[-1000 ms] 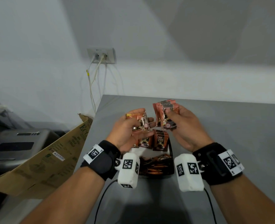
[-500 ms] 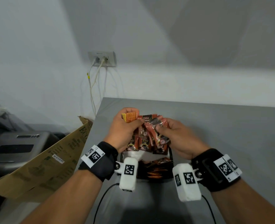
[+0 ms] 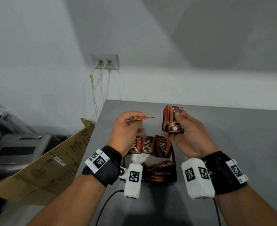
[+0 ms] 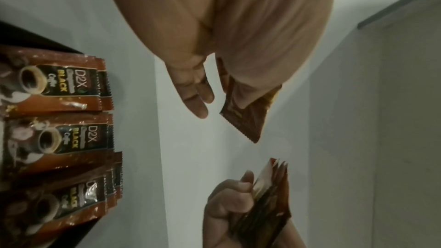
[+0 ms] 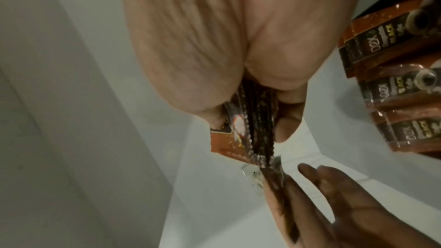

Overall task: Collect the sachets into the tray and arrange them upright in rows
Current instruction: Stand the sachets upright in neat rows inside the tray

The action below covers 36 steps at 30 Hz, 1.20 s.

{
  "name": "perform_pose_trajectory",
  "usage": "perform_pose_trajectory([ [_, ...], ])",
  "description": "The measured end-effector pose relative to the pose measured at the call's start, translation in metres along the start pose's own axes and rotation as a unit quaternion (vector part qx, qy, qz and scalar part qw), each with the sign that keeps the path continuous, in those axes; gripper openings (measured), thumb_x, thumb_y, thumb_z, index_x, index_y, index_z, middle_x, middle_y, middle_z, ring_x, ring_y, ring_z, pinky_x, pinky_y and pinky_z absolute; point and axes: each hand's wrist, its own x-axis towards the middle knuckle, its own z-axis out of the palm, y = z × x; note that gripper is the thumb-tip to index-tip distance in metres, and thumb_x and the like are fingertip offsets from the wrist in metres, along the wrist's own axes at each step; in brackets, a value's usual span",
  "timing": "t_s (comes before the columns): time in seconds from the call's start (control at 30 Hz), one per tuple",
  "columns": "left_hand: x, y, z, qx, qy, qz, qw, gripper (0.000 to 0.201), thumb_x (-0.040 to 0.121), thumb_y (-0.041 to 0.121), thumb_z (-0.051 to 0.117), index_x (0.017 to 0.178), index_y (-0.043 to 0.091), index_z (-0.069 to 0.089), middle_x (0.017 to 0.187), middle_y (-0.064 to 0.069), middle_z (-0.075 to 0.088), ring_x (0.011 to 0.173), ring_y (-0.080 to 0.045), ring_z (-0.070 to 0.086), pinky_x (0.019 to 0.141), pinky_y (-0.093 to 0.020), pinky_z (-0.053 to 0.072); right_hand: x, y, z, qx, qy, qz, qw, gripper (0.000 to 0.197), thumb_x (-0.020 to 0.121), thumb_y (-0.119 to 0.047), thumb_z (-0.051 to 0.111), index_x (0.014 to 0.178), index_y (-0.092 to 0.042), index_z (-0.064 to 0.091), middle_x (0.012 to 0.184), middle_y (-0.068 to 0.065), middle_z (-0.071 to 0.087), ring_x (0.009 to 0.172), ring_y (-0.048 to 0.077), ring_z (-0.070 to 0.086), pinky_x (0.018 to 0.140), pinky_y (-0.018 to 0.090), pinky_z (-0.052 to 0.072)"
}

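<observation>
The left hand (image 3: 126, 128) pinches a single sachet (image 3: 142, 118), held roughly flat above the tray (image 3: 174, 167). The right hand (image 3: 190, 136) grips a stack of sachets (image 3: 172, 118) upright, above the tray's far right corner. A row of sachets (image 3: 150, 145) stands upright along the tray's far edge. More sachets (image 3: 157, 172) apparently lie flat at its near edge. The tray sits on the grey table (image 3: 232, 128).
</observation>
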Motion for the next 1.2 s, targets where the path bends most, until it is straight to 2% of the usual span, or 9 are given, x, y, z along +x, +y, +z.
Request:
perform_pose_trajectory([
  [0.23, -0.005, 0.001, -0.002, -0.022, -0.104, 0.014, 0.994, 0.034, 0.075, -0.003, 0.055, 0.093, 0.01, 0.08, 0.132, -0.015, 0.06, 0.125, -0.028, 0.057, 0.102, -0.046, 0.051, -0.008, -0.002, 0.003, 0.036, -0.028, -0.011, 0.999, 0.02, 0.101, -0.009, 0.053, 0.111, -0.001, 0.068, 0.097, 0.014, 0.075, 0.079, 0.021, 0.073, 0.063, 0.031, 0.058],
  [0.37, -0.005, 0.002, 0.0, -0.002, -0.028, -0.015, 0.999, 0.018, 0.083, 0.0, 0.071, 0.08, 0.017, 0.077, 0.12, -0.011, 0.07, 0.108, -0.025, 0.069, 0.088, -0.043, 0.058, -0.01, -0.002, 0.002, 0.022, -0.029, -0.019, 0.999, 0.021, 0.1, -0.01, 0.053, 0.111, -0.002, 0.069, 0.099, 0.015, 0.074, 0.083, 0.023, 0.072, 0.068, 0.034, 0.059],
  [0.5, 0.001, -0.005, 0.006, -0.037, 0.011, -0.048, 0.998, 0.035, 0.083, -0.013, 0.07, 0.106, 0.013, 0.062, 0.105, -0.02, 0.068, 0.083, -0.031, 0.066, 0.081, -0.049, 0.054, -0.015, 0.004, 0.013, -0.004, -0.033, -0.015, 0.999, 0.026, 0.101, -0.011, 0.053, 0.118, 0.005, 0.064, 0.106, 0.021, 0.072, 0.095, 0.031, 0.07, 0.087, 0.047, 0.058],
  [0.77, -0.015, 0.003, 0.032, -0.225, -0.147, -0.181, 0.946, 0.048, 0.101, 0.027, 0.049, 0.14, -0.001, 0.051, 0.13, -0.024, 0.062, 0.113, -0.03, 0.063, 0.095, -0.04, 0.053, -0.017, 0.019, 0.036, -0.173, -0.003, -0.074, 0.982, 0.022, 0.104, -0.012, 0.05, 0.106, -0.012, 0.072, 0.098, 0.005, 0.078, 0.094, 0.02, 0.074, 0.081, 0.033, 0.059],
  [0.87, -0.018, 0.001, 0.034, -0.23, -0.162, -0.196, 0.939, 0.049, 0.096, 0.017, 0.057, 0.141, -0.001, 0.051, 0.128, -0.024, 0.062, 0.114, -0.031, 0.065, 0.088, -0.037, 0.056, -0.015, 0.022, 0.031, -0.37, -0.021, -0.162, 0.915, 0.031, 0.105, -0.024, 0.043, 0.112, -0.029, 0.073, 0.117, -0.009, 0.071, 0.114, 0.007, 0.064, 0.096, 0.028, 0.052],
  [0.93, -0.02, 0.002, 0.033, -0.23, -0.172, -0.205, 0.936, 0.045, 0.099, 0.018, 0.053, 0.139, -0.004, 0.052, 0.128, -0.025, 0.061, 0.115, -0.032, 0.064, 0.092, -0.038, 0.056, -0.01, 0.024, 0.022, -0.526, -0.041, -0.161, 0.834, 0.041, 0.105, -0.041, 0.033, 0.142, -0.037, 0.051, 0.153, -0.009, 0.038, 0.145, 0.008, 0.031, 0.12, 0.041, 0.029],
  [1.03, -0.02, -0.001, 0.027, -0.234, -0.17, -0.209, 0.934, 0.036, 0.098, 0.016, 0.053, 0.126, -0.005, 0.062, 0.121, -0.026, 0.065, 0.11, -0.034, 0.066, 0.094, -0.042, 0.055, -0.009, 0.02, 0.013, -0.576, -0.09, -0.107, 0.806, 0.053, 0.108, -0.04, 0.031, 0.159, -0.033, 0.021, 0.165, -0.015, 0.004, 0.153, 0.007, 0.002, 0.126, 0.047, 0.012],
  [1.13, -0.017, -0.001, 0.019, -0.235, -0.171, -0.204, 0.935, 0.023, 0.098, 0.009, 0.05, 0.109, 0.0, 0.068, 0.095, -0.018, 0.071, 0.085, -0.028, 0.071, 0.074, -0.037, 0.059, -0.018, -0.004, 0.012, -0.548, -0.133, -0.144, 0.813, 0.072, 0.101, -0.047, 0.051, 0.161, -0.032, 0.013, 0.166, -0.017, 0.007, 0.151, 0.001, 0.005, 0.126, 0.037, 0.013],
  [1.2, -0.014, 0.001, 0.017, -0.229, -0.16, -0.197, 0.94, 0.027, 0.099, 0.004, 0.046, 0.12, 0.0, 0.061, 0.092, -0.018, 0.07, 0.08, -0.027, 0.071, 0.069, -0.037, 0.059, -0.024, -0.016, 0.016, -0.603, -0.195, -0.165, 0.756, 0.1, 0.083, -0.054, 0.074, 0.16, -0.033, 0.015, 0.163, -0.021, 0.013, 0.148, -0.004, 0.008, 0.121, 0.026, 0.011],
])
